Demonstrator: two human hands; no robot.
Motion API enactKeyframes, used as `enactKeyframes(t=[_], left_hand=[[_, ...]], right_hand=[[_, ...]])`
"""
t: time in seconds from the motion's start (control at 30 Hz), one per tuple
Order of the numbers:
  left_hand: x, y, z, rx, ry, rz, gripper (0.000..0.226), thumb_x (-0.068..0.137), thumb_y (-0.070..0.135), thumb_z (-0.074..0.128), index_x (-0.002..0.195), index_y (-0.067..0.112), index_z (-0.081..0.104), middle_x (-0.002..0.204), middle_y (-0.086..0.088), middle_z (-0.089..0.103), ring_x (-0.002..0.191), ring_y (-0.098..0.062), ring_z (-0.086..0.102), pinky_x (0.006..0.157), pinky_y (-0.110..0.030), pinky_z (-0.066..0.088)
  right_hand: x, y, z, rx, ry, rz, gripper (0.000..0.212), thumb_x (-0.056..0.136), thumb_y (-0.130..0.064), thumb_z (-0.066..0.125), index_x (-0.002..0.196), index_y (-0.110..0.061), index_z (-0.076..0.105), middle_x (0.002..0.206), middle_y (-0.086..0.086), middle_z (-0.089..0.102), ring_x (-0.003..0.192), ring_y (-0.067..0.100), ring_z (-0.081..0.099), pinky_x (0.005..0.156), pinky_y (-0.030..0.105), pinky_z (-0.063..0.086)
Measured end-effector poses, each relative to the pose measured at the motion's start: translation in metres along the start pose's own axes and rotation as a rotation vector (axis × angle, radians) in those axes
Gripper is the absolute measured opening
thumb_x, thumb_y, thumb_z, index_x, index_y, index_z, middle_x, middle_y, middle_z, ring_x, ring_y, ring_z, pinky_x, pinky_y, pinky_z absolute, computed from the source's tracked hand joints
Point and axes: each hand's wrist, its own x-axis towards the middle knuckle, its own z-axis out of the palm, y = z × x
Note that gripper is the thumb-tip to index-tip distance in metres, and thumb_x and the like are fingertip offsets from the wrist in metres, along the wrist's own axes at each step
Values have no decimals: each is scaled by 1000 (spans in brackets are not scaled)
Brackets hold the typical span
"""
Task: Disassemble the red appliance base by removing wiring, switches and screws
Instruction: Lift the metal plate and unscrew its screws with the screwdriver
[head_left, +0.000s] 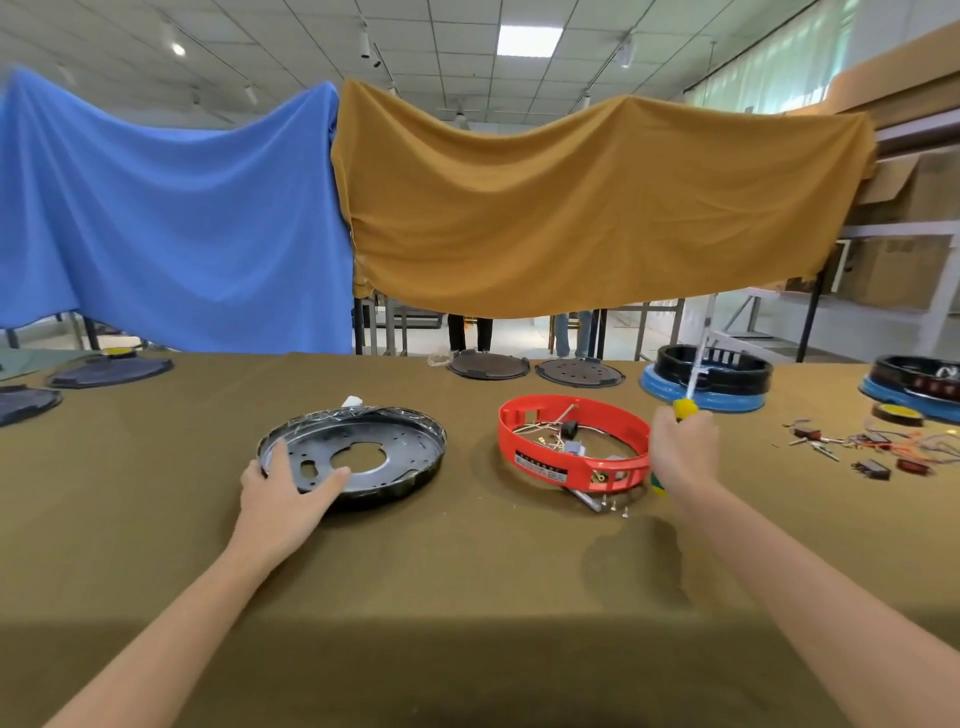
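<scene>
item: red appliance base (571, 447), a plastic ring shell, open side up, on the olive-covered table (467, 597), around the middle of the table and right of centre. wiring (545, 428) and a small black part lie loose inside it. a white label faces the near edge.

item: black metal plate (358, 452), round, lying well apart from the base, toward the left. left hand (283, 493) rests on its near rim, fingers spread and fairly straight, thumb on the plate's inner surface; it pins rather than clasps.

item: screwdriver (688, 395), yellow handle, shaft pointing up and away. right hand (683, 449) is wrapped round the handle in a closed fist, just beside the base's right wall.

item: loose screws (615, 506), just in front of the base's near wall, beside a red-handled tool that is partly hidden under the base.

item: removed switches and wire ends (872, 447), scattered near the right edge.

risks, as judged:
- nothing steadies the base; pressing the driver into it would likely let the light shell skid or tip.
- the wiring is tangled; pulling one lead may drag the others or snap a terminal.
- the screws lie unboxed; a sweep of the forearm could scatter them off the near edge.
</scene>
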Motion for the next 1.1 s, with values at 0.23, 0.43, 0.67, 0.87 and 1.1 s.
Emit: enactKeyframes(t=[0.23, 0.43, 0.67, 0.87, 1.1], left_hand=[[-9, -6, 1, 165, 0, 154, 79, 75, 60, 73, 140, 24, 46, 162, -3, -6, 150, -24, 12, 117, -40, 24], [-10, -7, 3, 269, 29, 203, 49, 84, 55, 66, 115, 17, 65, 148, -10, 32, 137, -25, 36, 108, -37, 34], [-7, -6, 4, 329, -12, 270, 38, 95, 46, 56, 121, 20, 62, 139, -4, 41, 130, -21, 41, 106, -35, 36], [-12, -4, 3, 331, -33, 279, 45, 96, 40, 55, 138, 25, 44, 154, -3, 18, 121, -26, 51, 98, -37, 43], [-23, 1, -4, 373, 38, 251, 51, 94, 34, 58, 139, 20, 37, 128, -3, 33, 85, -21, 57, 78, -34, 45]], right_hand=[[-77, -32, 17, -261, -760, -238, 19, 100, -27, 53, 96, -8, 51, 77, 1, 48, 64, 12, 47, 56, 28, 41], [-116, -17, 71, -541, -692, -206, 17, 92, -24, 54, 82, -13, 46, 91, 4, 54, 89, 25, 54, 69, 32, 38], [-111, -13, 97, -582, -545, -147, 45, 94, -27, 55, 132, -4, 46, 135, 15, 51, 121, 31, 54, 85, 34, 43], [-109, 1, 74, -237, -582, -96, 38, 99, -44, 48, 112, -9, 56, 121, 12, 58, 108, 24, 57, 86, 35, 43], [-110, 38, -11, -573, -491, -664, 30, 101, -48, 44, 116, -25, 56, 113, -9, 50, 108, 10, 44, 93, 25, 38]])
